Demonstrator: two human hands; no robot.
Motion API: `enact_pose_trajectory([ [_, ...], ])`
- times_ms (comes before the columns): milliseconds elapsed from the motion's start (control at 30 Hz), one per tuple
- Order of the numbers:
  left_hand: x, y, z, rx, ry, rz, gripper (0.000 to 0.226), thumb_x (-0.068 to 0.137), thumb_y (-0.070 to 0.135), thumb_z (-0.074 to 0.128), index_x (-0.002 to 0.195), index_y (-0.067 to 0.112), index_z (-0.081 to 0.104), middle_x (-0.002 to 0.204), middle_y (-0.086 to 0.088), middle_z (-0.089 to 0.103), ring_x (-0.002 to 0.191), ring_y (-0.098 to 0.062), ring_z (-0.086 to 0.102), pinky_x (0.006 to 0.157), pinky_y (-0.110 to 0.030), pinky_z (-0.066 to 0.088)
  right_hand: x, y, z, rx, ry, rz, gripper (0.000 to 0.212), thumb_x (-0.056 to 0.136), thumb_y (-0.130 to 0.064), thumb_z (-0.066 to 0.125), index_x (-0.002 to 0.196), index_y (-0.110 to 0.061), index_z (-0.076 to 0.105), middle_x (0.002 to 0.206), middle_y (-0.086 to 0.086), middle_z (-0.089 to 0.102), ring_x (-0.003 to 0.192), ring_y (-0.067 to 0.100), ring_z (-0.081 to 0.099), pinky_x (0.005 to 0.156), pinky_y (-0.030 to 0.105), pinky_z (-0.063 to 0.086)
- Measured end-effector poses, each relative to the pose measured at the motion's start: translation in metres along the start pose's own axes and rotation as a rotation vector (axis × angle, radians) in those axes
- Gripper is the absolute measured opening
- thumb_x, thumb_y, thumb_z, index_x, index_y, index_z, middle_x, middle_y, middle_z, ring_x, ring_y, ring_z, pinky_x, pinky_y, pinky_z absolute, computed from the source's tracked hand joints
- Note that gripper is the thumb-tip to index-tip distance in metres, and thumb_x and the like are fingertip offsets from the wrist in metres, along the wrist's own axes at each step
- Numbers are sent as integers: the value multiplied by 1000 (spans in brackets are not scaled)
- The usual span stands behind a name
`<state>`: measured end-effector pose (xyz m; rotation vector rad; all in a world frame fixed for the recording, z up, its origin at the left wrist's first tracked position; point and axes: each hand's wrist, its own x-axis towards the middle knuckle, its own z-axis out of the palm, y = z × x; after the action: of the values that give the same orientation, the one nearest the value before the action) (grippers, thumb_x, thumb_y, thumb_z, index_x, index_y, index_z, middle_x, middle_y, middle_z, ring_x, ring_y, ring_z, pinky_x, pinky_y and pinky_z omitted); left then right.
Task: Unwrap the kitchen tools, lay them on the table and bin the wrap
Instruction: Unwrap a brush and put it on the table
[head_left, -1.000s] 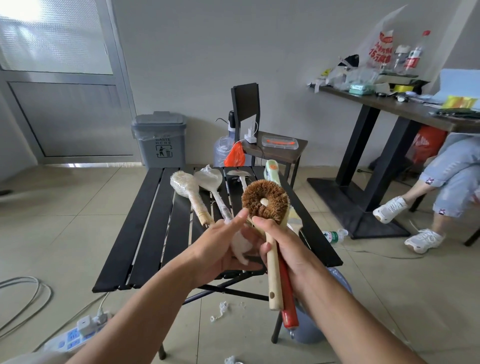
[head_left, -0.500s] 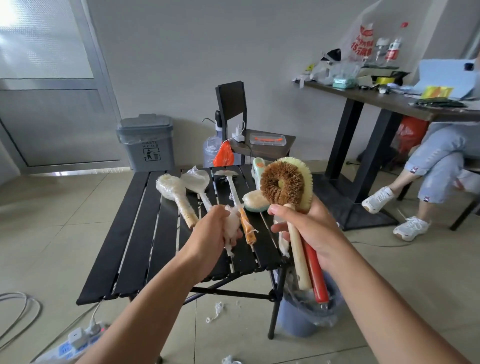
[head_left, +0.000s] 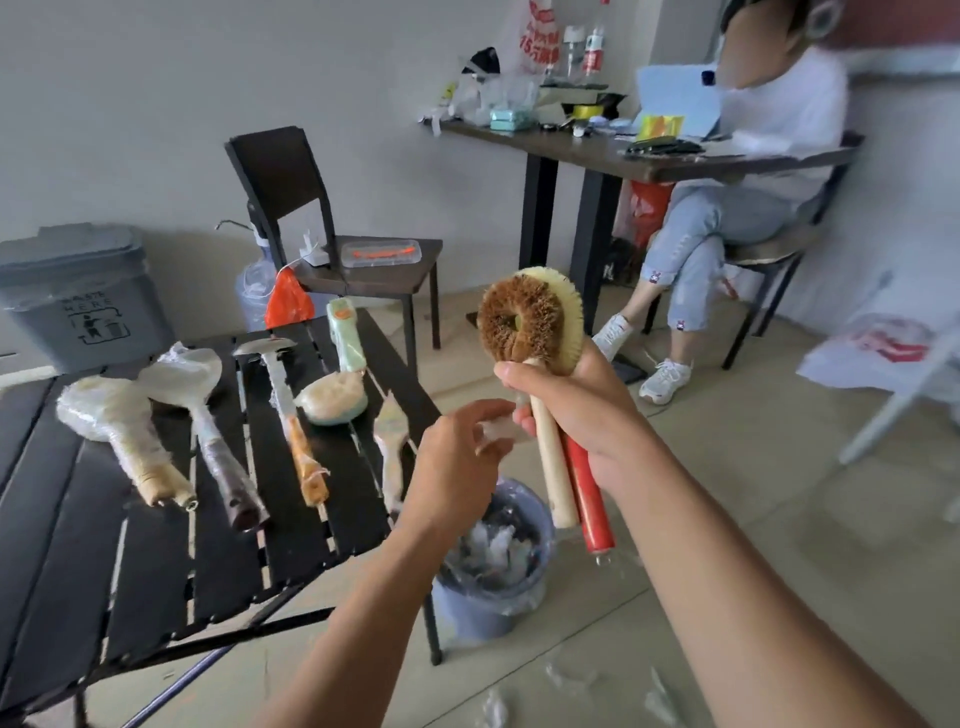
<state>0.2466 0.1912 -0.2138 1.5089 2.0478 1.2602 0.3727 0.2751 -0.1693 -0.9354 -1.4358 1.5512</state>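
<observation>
Above the small bin (head_left: 483, 613), the left hand (head_left: 457, 462) pinches a wad of plastic wrap (head_left: 496, 430). The right hand (head_left: 582, 410) grips two unwrapped brushes (head_left: 511, 322) just beside it. The light film may cling to the fingers (head_left: 480, 409) and drift past the bin onto the floor.

Bare left hand (head_left: 457, 457) and bare right hand (head_left: 576, 410) on bare, slender forearms (head_left: 358, 629); fingers (head_left: 519, 372) uncovered

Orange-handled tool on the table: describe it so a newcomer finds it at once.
Find the black slatted table at left, with wrapped tools in a row. Third from the left lies the orange-handled tool. Only it has an orange grip and a flat metal head.
</observation>
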Motion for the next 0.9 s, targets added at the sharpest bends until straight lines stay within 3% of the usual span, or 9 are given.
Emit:
enact_pose_trajectory([
  [133, 25, 0, 22, 42, 63, 82, 38, 92, 19, 82, 129, 28, 76, 122, 6, 78, 109, -8, 70, 93, -26, 52, 12, 10, -39, -62, 77, 28, 46, 80, -20, 92, 116, -17, 63, 93, 6, 80, 59, 19, 73, 58, 29, 60],
  [300, 51, -14, 32, 193, -16, 135, 61, 94, 27, 81, 151, 33, 59, 147, 7, 65, 131, -20, 65, 113, -40, 51, 25, 19, -74, -67, 129, 57, 39, 78, -20, 92, 106, -26, 65, 84, -4, 80, 59, 19, 75, 57, 28, 60],
  [433, 62, -21, 36, 189, -22, 139, 56, 99, 27, 75, 152, 32, 57, 148, 7, 65, 138, -19, 60, 114, -39, 48, 29, 23, -78, -126, 150, 62, 48, 77, -23, 91, 113, -24, 61, 101, 4, 79, 62, 21, 77, 60, 32, 62],
  [600, 63, -23, 30, 112, 30, 126, 47, 102, 25, 73, 147, 26, 63, 142, 8, 69, 132, -14, 64, 112, -38, 51, 31, 27, -55, -142, 107, 68, 51, 73, -26, 93, 113, -24, 62, 101, 3, 78, 61, 21, 77, 60, 31, 62],
  [700, 57, -25, 11, 106, 76, 129, 47, 102, 25, 71, 148, 27, 62, 141, 11, 69, 128, -10, 65, 106, -28, 51, 30, 25, -35, -143, 73, 72, 49, 74, -27, 94, 112, -25, 63, 101, 5, 78, 63, 20, 78, 60, 30, 62],
  [833, 44, -35, -28, 102, 95, 94, 52, 103, 23, 68, 153, 31, 56, 130, 8, 75, 111, -12, 72, 97, -27, 55, 26, 21, 5, -56, -21, 133, 42, 77, -27, 94, 112, -22, 72, 97, 4, 82, 67, 18, 77, 61, 27, 61],
  [900, 36, -43, -54, 144, 136, 80, 51, 104, 23, 66, 153, 32, 55, 129, 7, 74, 117, -13, 70, 95, -25, 52, 23, 19, 34, 9, -72, 196, 39, 78, -26, 94, 112, -19, 74, 95, 6, 83, 68, 16, 76, 61, 26, 60],
])
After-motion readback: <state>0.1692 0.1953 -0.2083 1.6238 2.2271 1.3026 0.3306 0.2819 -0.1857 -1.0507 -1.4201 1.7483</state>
